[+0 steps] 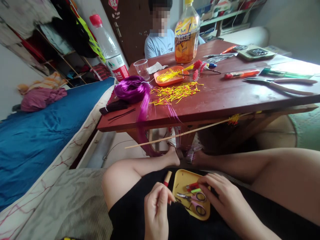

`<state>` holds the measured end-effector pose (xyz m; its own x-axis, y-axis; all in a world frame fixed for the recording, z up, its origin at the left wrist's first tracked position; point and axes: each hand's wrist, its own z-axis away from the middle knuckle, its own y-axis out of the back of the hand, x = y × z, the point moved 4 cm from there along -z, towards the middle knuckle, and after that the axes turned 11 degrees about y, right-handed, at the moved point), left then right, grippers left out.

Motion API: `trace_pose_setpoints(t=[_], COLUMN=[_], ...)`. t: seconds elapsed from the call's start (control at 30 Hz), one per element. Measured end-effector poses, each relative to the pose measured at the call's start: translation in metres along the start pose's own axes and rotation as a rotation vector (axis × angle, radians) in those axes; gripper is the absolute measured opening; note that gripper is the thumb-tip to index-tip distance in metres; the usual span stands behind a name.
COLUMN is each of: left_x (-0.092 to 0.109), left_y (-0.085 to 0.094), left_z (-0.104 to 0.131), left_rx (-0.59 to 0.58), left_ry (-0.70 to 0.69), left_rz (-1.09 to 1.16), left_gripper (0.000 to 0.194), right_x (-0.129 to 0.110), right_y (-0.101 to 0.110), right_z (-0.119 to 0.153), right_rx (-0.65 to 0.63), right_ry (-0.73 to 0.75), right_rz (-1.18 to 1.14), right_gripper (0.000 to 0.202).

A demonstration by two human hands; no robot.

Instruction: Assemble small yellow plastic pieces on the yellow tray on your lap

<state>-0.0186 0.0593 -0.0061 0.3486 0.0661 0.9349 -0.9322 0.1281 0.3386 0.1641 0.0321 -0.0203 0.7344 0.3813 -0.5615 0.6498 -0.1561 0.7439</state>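
My left hand (158, 204) is closed in a pinch over my lap, beside the yellow tray (208, 213). What its fingertips hold, if anything, is too small or hidden to name. Just beyond its knuckles lies a small tube with a gold cap and red body (168, 177). Over the tray's right edge, my right hand (217, 190) has its thumb and fingers around the end of a red lighter (192, 186). Below that lie small scissors with pink handles (193, 200), a yellow-green piece (196, 190) and small dark bits.
A red-brown table (215, 96) stands ahead, bearing purple fibre (130, 88), yellow stamens (175, 92), an orange dish (172, 81), bottles and pliers (282, 83). A thin stick (160, 137) juts along its front edge. Another person (160, 43) is behind it.
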Motion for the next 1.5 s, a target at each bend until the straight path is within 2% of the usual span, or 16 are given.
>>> trace_pose_setpoints(t=[0.1,0.23,0.37,0.47,0.53,0.63,0.7,0.77,0.87,0.93,1.1,1.33,1.5], left_x=[-0.002,-0.005,-0.007,-0.011,-0.015,-0.02,-0.022,-0.023,-0.022,-0.021,-0.017,-0.015,-0.014], left_y=[-0.002,-0.007,-0.009,-0.009,-0.01,-0.012,-0.015,-0.017,-0.02,-0.022,-0.027,-0.03,-0.031], left_z=[0.001,-0.001,0.001,0.003,0.003,0.002,0.002,0.003,0.005,0.007,0.011,0.013,0.013], left_rx=[-0.032,-0.059,-0.084,-0.104,-0.105,-0.127,-0.151,-0.17,-0.192,-0.209,-0.262,-0.323,-0.331], left_ry=[0.018,0.029,0.055,0.092,0.122,0.158,0.196,0.249,0.31,0.324,0.323,0.312,0.303], left_rz=[0.038,0.083,0.106,0.144,0.185,0.271,0.354,0.448,0.563,0.585,0.568,0.605,0.639], left_gripper=[0.041,0.043,0.044,0.046,0.047,0.049,0.05,0.051,0.051,0.051,0.051,0.05,0.05], right_x=[0.011,0.021,0.028,0.03,0.029,0.022,0.012,0.003,-0.007,-0.012,-0.016,-0.011,-0.01], right_y=[-0.016,-0.049,-0.083,-0.098,-0.098,-0.084,-0.07,-0.059,-0.053,-0.053,-0.058,-0.07,-0.07], right_z=[0.006,0.008,0.008,0.011,0.013,0.015,0.015,0.016,0.02,0.021,0.019,0.02,0.018], right_rx=[-0.102,-0.305,-0.362,-0.371,-0.364,-0.322,-0.29,-0.222,-0.075,-0.021,0.006,0.114,0.117], right_ry=[-0.019,0.021,0.004,-0.019,-0.04,-0.082,-0.106,-0.208,-0.472,-0.6,-0.803,-0.831,-0.826], right_rz=[0.072,0.162,0.194,0.169,0.117,-0.009,-0.111,-0.355,-0.904,-1.094,-1.049,-0.98,-0.969], right_gripper=[0.025,0.012,0.018,0.024,0.024,0.008,0.014,0.019,0.017,0.024,0.048,0.051,0.054])
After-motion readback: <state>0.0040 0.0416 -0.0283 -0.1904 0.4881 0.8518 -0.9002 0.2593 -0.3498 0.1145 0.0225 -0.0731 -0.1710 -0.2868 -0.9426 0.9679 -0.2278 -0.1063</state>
